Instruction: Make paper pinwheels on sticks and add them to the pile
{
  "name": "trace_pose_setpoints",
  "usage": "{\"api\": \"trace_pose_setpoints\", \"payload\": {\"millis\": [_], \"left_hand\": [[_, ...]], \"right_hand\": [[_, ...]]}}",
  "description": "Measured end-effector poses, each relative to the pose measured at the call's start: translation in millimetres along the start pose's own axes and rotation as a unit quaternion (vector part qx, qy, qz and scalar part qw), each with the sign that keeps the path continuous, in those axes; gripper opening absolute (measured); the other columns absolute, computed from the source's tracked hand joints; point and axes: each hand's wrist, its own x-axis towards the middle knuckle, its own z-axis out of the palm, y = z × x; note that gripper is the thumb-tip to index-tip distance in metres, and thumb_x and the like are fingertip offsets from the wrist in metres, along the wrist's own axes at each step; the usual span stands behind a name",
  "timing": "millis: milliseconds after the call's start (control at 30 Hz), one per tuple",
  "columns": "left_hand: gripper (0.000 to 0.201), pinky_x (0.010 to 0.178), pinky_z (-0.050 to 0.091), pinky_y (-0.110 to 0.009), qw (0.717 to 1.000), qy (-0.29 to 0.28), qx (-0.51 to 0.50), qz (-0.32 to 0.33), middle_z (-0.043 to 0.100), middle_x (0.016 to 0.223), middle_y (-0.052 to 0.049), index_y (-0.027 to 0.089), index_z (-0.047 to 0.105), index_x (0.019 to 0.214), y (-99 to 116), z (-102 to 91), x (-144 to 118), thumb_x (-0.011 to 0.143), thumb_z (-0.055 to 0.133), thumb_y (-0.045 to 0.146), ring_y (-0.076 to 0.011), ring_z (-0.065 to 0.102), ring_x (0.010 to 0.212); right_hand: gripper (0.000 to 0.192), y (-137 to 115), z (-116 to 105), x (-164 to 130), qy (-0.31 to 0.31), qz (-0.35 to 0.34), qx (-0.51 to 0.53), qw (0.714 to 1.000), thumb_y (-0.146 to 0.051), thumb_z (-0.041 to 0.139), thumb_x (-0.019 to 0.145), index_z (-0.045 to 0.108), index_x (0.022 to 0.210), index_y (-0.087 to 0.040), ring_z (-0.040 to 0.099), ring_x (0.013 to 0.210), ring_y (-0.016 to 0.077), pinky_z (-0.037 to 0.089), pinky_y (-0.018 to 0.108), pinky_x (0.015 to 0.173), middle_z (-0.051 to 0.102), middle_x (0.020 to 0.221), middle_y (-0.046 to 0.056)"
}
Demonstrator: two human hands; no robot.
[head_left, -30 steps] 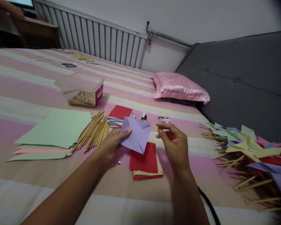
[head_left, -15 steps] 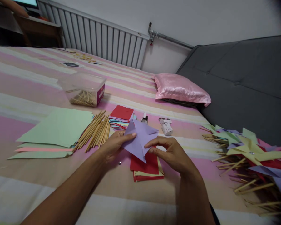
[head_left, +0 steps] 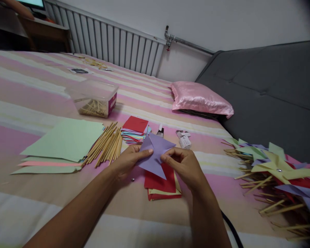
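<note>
A cut purple paper square [head_left: 155, 153] is held above the bed between both hands. My left hand [head_left: 126, 162] pinches its left side, thumb on top. My right hand [head_left: 182, 165] grips its right edge with curled fingers and bends a flap inward. Under the paper lies a small stack of red and yellow squares [head_left: 162, 186]. A small silver pin [head_left: 131, 179] lies on the sheet below my left hand.
A bundle of wooden sticks [head_left: 105, 144] and green sheets [head_left: 64, 139] lie left. A clear box of sticks [head_left: 94, 100] stands behind. Coloured squares [head_left: 134, 131], a glue bottle [head_left: 160, 131] and a small packet [head_left: 183, 139] lie ahead. Finished pinwheels [head_left: 276, 172] pile up right. A pink pillow [head_left: 200, 100] sits further back.
My right hand came down from mid-air onto the right edge of the purple paper and closed on it. The paper sank lower and tilted flatter. My left hand kept its hold.
</note>
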Motion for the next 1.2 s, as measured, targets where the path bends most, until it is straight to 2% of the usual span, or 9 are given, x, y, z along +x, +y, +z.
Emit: {"api": "trace_pose_setpoints", "payload": {"millis": [200, 600, 733, 833, 1000, 1200], "left_hand": [[0.027, 0.066, 0.045, -0.028, 1.0, -0.006, 0.022, 0.003, 0.071, 0.076, -0.009, 0.01, 0.07, 0.09, -1, -1.8, 1, 0.071, 0.069, 0.029, -0.0164, 0.062, 0.066], [0.026, 0.068, 0.045, -0.028, 0.999, -0.008, 0.041, 0.007, 0.07, 0.075, -0.009, 0.011, 0.071, 0.087, -3, -5.0, 3, 0.072, 0.069, 0.031, -0.0154, 0.062, 0.065], [0.027, 0.064, 0.045, -0.027, 0.998, -0.013, 0.059, 0.015, 0.07, 0.074, -0.009, 0.011, 0.07, 0.084, -5, -8.2, 5, 0.069, 0.071, 0.033, -0.0159, 0.061, 0.063], [0.028, 0.061, 0.044, -0.026, 0.998, -0.005, 0.066, 0.02, 0.07, 0.073, -0.009, 0.011, 0.07, 0.082, -4, -8.0, 6, 0.066, 0.074, 0.032, -0.0158, 0.061, 0.062], [0.027, 0.06, 0.046, -0.026, 0.997, 0.039, 0.063, 0.019, 0.069, 0.07, -0.006, 0.012, 0.069, 0.08, -4, -3.1, 3, 0.062, 0.076, 0.031, -0.0156, 0.061, 0.06], [0.027, 0.067, 0.048, -0.031, 0.998, 0.034, 0.033, 0.028, 0.07, 0.073, -0.006, 0.014, 0.07, 0.081, -11, -4.6, 3, 0.057, 0.078, 0.025, -0.0185, 0.063, 0.065]], "right_hand": [[0.021, 4, 4, 3, 0.031, 0.018, -0.054, 0.998, -0.036, 0.067, 0.069, 0.064, 0.066, -0.015, 0.06, 0.062, 0.0158, 0.047, 0.027, 0.059, 0.066, 0.067, 0.005], [0.02, 6, 8, 3, 0.076, 0.024, -0.063, 0.995, -0.035, 0.065, 0.069, 0.06, 0.063, -0.016, 0.058, 0.053, 0.014, 0.046, 0.026, 0.053, 0.065, 0.059, 0.003], [0.021, 6, 8, 3, 0.086, 0.021, -0.08, 0.993, -0.035, 0.065, 0.068, 0.059, 0.061, -0.016, 0.057, 0.051, 0.0141, 0.044, 0.025, 0.05, 0.064, 0.057, 0.003], [0.021, 6, 8, 3, 0.087, 0.023, -0.093, 0.992, -0.035, 0.065, 0.068, 0.058, 0.061, -0.016, 0.056, 0.049, 0.0137, 0.043, 0.024, 0.049, 0.062, 0.056, 0.002], [0.019, 5, 10, 2, 0.073, 0.023, -0.118, 0.99, -0.034, 0.063, 0.069, 0.059, 0.063, -0.016, 0.053, 0.049, 0.0123, 0.039, 0.022, 0.046, 0.059, 0.055, 0.0], [0.016, 4, 11, 2, 0.053, 0.017, -0.142, 0.988, -0.031, 0.063, 0.067, 0.059, 0.063, -0.016, 0.05, 0.047, 0.0114, 0.035, 0.02, 0.043, 0.055, 0.051, -0.001]]}}
